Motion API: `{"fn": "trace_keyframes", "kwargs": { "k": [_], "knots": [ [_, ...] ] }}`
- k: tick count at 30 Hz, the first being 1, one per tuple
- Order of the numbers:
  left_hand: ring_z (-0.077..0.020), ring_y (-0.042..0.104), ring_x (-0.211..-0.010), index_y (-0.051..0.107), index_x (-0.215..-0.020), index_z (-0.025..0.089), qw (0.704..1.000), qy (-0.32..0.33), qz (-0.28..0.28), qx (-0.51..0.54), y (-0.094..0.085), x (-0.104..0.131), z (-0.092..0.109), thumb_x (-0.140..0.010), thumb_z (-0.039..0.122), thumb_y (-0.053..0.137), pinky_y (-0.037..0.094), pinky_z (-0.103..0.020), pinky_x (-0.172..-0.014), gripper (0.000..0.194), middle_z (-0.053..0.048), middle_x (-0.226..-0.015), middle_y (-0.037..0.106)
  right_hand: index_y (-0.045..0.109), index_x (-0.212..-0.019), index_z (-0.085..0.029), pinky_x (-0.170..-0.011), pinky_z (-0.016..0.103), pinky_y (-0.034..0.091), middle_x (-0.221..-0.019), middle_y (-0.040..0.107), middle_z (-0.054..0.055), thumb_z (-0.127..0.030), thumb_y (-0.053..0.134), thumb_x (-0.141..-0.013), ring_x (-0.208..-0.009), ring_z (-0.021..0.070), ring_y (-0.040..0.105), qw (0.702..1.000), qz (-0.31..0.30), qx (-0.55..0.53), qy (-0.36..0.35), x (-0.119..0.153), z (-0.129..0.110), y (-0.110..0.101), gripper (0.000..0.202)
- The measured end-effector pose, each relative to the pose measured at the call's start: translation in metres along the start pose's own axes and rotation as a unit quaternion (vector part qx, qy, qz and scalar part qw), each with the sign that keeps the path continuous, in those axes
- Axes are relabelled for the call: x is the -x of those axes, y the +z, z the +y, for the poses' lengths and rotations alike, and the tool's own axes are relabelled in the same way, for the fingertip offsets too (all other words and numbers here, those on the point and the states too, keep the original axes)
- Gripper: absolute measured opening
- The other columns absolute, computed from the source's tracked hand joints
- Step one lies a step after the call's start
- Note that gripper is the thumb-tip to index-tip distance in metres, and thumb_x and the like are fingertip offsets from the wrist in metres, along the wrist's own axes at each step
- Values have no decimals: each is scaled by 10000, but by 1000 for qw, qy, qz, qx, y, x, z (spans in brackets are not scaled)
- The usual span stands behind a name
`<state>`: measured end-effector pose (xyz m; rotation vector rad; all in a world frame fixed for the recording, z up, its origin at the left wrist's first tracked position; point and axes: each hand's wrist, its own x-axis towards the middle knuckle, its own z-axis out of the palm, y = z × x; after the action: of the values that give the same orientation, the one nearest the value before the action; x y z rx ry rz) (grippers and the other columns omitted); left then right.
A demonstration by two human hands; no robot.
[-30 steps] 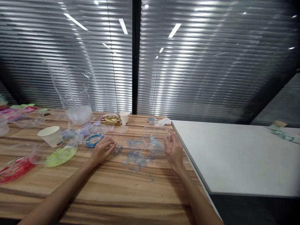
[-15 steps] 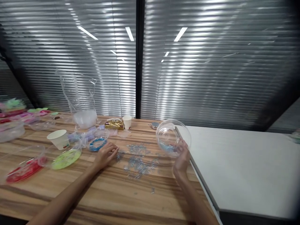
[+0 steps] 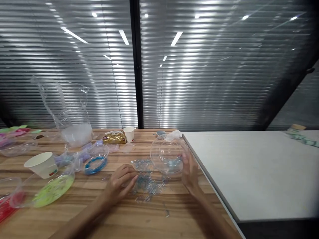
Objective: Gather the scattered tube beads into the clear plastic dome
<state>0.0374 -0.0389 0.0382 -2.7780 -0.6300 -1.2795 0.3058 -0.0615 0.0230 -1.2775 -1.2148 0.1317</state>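
Observation:
My right hand [image 3: 189, 171] grips the right rim of a clear plastic bowl [image 3: 159, 151], held tilted above the table. Some pale blue pieces [image 3: 174, 162] show in the bowl's lower part. Small blue-grey and clear tube beads [image 3: 149, 184] lie scattered on the wood below and to the left of the bowl. At their left edge is my left hand [image 3: 123, 182], palm down, fingers loosely bent and a little apart, with nothing visible in it. Its fingertips reach the beads; whether they touch them I cannot tell.
To the left stand clear bowls with blue [image 3: 96, 165], lime-green [image 3: 53, 191] and red pieces [image 3: 7, 207], beside a paper cup [image 3: 43, 166]. Farther back are a clear bag [image 3: 77, 132], a gold packet [image 3: 114, 137] and another paper cup [image 3: 129, 134]. A white table [image 3: 249, 172] adjoins on the right.
My left hand has moved right, from beside the blue-filled bowl to the beads. The bowl in my right hand has turned and sits closer to my left hand. The camera view has shifted right.

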Motion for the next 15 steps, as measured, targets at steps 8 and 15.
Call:
{"fn": "trace_keyframes", "kwargs": {
  "k": [8, 15],
  "knots": [
    [-215, 498, -1131, 396, -1287, 167, 973, 31, -225, -51, 42, -96, 39, -863, -9, 389, 475, -360, -900, 459, -97, -1249, 512, 452, -1311, -198, -865, 405, 456, -1127, 607, 107, -384, 302, -930, -1049, 243, 563, 992, -59, 58, -98, 8, -1, 2, 449],
    [-248, 498, -1055, 443, -1205, 136, 961, -25, -271, -52, 70, -98, 36, -858, 56, 477, 471, -361, -862, 357, -119, -1154, 508, 432, -1335, -193, -877, 434, 465, -1152, 599, 123, -367, 321, -927, -1053, 252, 571, 986, -65, 91, -123, 10, 13, 2, 457]
  ]
}}
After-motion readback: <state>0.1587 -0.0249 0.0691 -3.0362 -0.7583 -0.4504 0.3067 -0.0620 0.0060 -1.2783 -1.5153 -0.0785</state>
